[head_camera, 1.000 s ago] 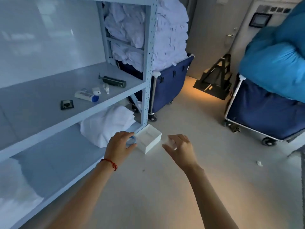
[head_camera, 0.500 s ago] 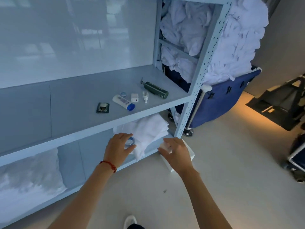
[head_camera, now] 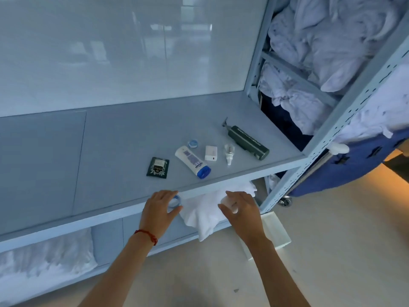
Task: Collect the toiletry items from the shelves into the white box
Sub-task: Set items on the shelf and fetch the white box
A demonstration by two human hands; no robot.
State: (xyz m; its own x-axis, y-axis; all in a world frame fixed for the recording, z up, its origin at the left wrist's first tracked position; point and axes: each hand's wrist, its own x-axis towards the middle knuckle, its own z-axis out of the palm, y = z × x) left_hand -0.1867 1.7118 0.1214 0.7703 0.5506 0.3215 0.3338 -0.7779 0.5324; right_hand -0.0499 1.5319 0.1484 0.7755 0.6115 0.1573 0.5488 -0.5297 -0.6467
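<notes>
Toiletries lie on the shelf [head_camera: 124,151]: a white tube [head_camera: 192,161], a dark pump bottle [head_camera: 249,142], a sachet [head_camera: 157,167]. All look light; the tube is smooth, best taken around its middle. The left hand [head_camera: 158,214] curls around a small blue-rimmed jar [head_camera: 176,201]; the right hand [head_camera: 242,214] holds something small and white. The white box [head_camera: 274,231] sits on the floor.

Cool, bluish daylight fills the scene evenly, fairly bright. The glossy back panel [head_camera: 132,52] carries pale, smeared reflections. A warm orange glow falls on the floor [head_camera: 394,173] at the right edge. Shadows under the shelf [head_camera: 110,151] are soft and faint. Wide-angle distortion bends the post [head_camera: 345,120] outward. Fine detail is slightly soft, most of all toward the corners.
</notes>
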